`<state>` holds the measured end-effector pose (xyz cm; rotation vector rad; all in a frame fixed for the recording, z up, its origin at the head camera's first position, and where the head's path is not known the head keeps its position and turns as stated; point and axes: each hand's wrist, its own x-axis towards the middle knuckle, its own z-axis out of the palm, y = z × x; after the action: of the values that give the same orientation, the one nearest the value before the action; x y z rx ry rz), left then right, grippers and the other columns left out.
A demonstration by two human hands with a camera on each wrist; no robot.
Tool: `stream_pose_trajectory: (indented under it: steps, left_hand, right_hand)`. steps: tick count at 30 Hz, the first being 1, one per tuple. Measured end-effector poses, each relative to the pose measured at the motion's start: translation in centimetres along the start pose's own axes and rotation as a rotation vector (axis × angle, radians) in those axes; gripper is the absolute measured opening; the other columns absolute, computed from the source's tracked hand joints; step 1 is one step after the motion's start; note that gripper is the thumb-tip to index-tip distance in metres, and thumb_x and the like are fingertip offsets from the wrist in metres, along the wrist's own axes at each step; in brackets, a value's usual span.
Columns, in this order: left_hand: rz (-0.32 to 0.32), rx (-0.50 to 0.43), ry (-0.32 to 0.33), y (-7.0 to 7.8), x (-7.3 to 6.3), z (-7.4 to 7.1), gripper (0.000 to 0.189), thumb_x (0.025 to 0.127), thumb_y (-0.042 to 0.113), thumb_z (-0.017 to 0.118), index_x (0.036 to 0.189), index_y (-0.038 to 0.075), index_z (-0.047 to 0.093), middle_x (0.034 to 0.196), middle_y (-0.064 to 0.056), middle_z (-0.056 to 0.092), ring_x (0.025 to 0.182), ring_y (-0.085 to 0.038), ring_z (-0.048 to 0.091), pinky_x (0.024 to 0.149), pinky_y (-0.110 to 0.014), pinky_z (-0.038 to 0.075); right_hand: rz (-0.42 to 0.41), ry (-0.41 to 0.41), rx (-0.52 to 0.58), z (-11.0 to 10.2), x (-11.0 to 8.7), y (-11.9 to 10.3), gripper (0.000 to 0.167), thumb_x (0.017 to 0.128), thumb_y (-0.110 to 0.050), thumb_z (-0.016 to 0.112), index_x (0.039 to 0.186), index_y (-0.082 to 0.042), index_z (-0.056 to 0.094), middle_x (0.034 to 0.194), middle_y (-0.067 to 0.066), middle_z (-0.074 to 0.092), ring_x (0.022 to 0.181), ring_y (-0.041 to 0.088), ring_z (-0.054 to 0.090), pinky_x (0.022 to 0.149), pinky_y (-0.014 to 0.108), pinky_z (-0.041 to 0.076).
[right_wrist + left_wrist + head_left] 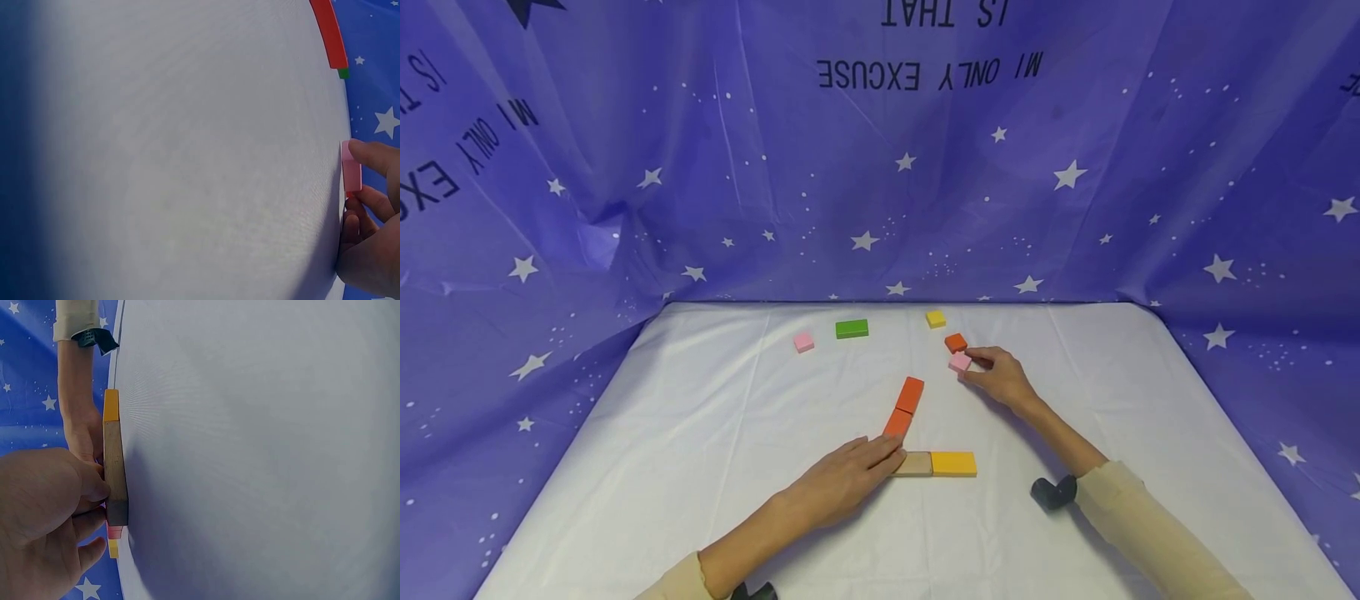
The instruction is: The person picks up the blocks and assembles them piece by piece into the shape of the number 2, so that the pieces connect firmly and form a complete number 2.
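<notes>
My right hand [1002, 379] pinches a small pink block [959, 362] between thumb and fingers, low over the white cloth. In the right wrist view the thumb lies along one side of that pink block [352, 167]. A small red-orange block [956, 342] is just beyond the fingertips. My left hand [842, 479] rests with extended fingers at the left end of a plain wooden block [914, 464], covering part of it. A yellow-orange block [953, 464] sits end to end with the wooden one. Two orange blocks [910, 395] form a slanting line from the left fingertips.
Toward the back of the white-covered table [700, 400] lie another pink block [803, 342], a green block [852, 329] and a small yellow block [936, 319]. A purple star-printed curtain [865, 192] hangs behind and along the sides. Dark wrist mounts [1053, 493] are on both forearms.
</notes>
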<state>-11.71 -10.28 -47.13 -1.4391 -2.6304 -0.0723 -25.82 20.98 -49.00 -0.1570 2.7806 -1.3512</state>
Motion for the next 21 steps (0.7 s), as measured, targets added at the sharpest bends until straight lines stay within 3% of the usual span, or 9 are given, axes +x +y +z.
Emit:
stream_pose_trajectory:
  steps: [21]
  left_hand:
    - [-0.021, -0.008, -0.029, 0.07, 0.10, -0.13, 0.044, 0.100, 0.009, 0.057, 0.144, 0.007, 0.052, 0.150, -0.011, 0.047, 0.138, -0.022, 0.043, 0.109, -0.040, 0.040]
  right_hand:
    - [-0.002, 0.018, -0.021, 0.07, -0.01, -0.28, 0.044, 0.085, -0.015, 0.079, 0.123, 0.004, 0.067, 0.126, 0.023, 0.059, 0.113, 0.036, 0.057, 0.099, 0.048, 0.046]
